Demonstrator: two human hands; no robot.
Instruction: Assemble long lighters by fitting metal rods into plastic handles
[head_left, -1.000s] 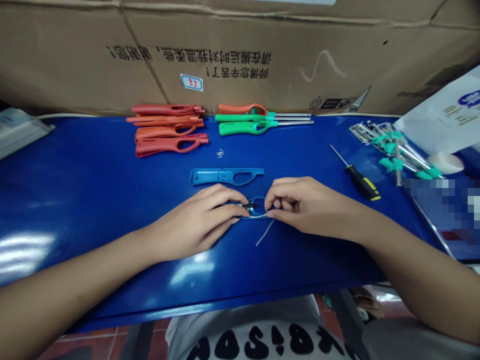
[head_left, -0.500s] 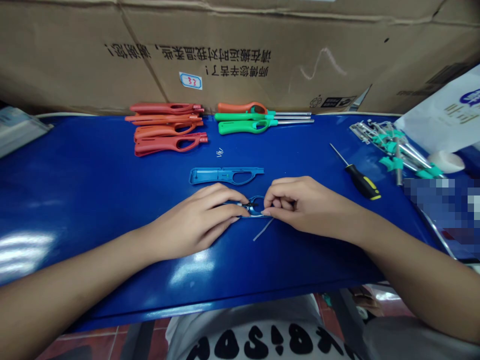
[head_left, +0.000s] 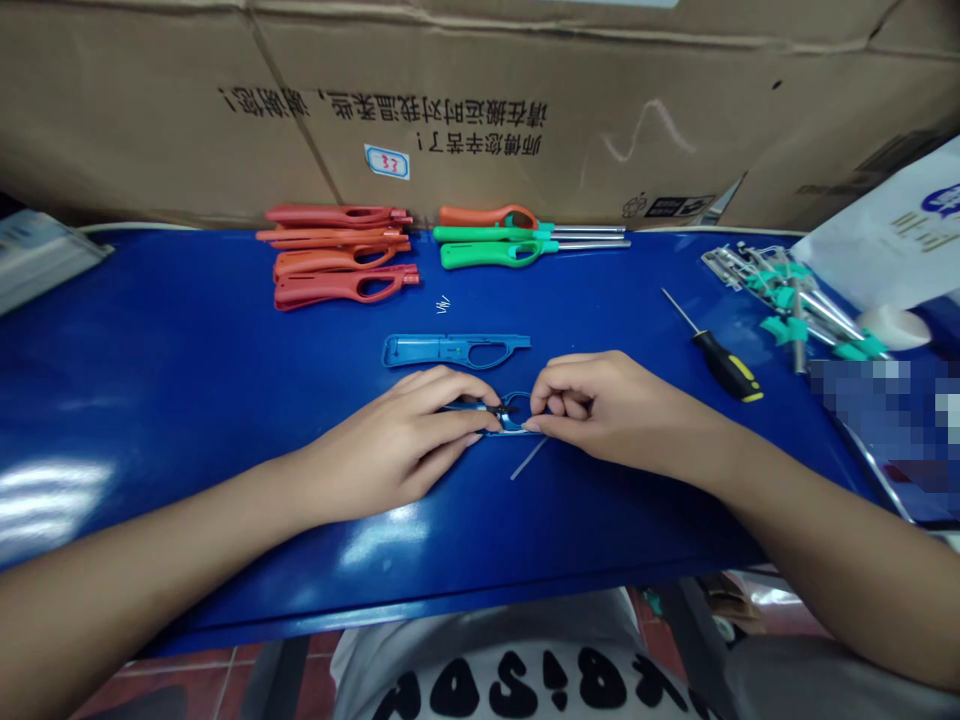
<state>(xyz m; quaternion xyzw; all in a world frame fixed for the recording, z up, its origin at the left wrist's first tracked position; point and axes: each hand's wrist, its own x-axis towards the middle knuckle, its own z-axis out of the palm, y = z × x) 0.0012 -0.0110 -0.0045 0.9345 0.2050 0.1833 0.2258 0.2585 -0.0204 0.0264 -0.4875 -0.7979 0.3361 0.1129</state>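
Note:
Just below the middle of the view, my left hand (head_left: 409, 432) is closed on a blue lighter half-shell (head_left: 511, 432), its thumb and fingers at the black and white parts inside. The palm hides the shell's left portion. At the other end, my right hand (head_left: 581, 405) pinches near the shell's lower edge, where a thin white strand or tube runs; the fingertips cover exactly what is gripped. A thin clear tube (head_left: 529, 458) sticks out below the right fingertips, over the table. Behind both hands lies a second blue half-shell (head_left: 420, 350), its inside facing up.
Red and orange lighter shells (head_left: 341, 290) lie at the back left. Beside them are lighters with metal barrels (head_left: 495, 255). Tiny white pieces (head_left: 443, 305) lie mid-table. A screwdriver (head_left: 724, 365) and a heap of metal-and-green parts (head_left: 795, 295) are at right. A cardboard box (head_left: 450, 60) stands behind.
The view has shifted slightly, so things on the table appear a little further right. Both hands keep nearly the same hold on the blue shell.

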